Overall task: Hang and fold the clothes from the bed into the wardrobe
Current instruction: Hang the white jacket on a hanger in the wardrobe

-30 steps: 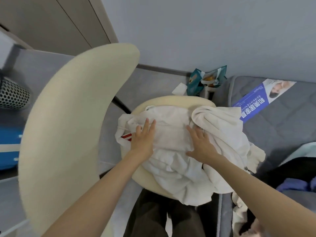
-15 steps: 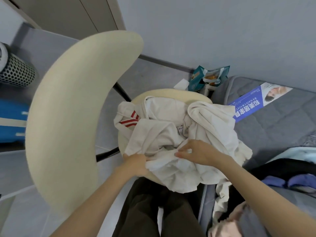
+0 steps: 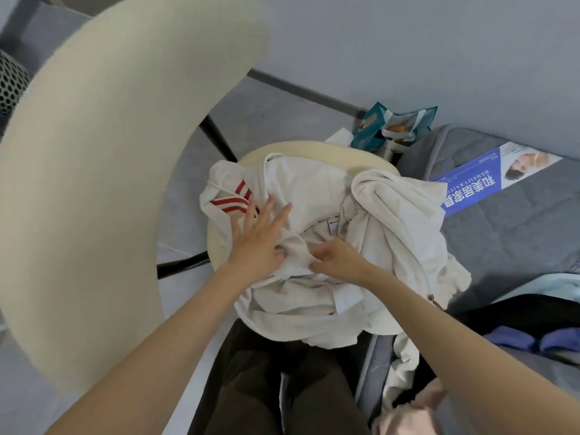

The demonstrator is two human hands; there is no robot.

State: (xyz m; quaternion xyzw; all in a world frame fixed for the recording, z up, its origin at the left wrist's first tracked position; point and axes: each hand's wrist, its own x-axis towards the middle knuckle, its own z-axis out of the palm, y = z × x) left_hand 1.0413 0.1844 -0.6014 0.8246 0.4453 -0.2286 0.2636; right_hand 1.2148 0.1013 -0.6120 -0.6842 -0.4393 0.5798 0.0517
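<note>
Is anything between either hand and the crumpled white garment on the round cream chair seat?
Nothing visible. The left hand lies flat on the crumpled white garment, and the right hand pinches a fold of it, on the round cream chair seat.

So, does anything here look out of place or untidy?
Yes. The white clothes lie crumpled on the cream round chair seat, and an opened teal snack bag sits beside the grey mattress.

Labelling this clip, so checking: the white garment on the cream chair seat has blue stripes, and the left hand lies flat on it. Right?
Not quite. The head view shows the stripes are red, not blue. The rest holds: the white garment lies on the cream chair seat, and the left hand lies flat on it.
</note>
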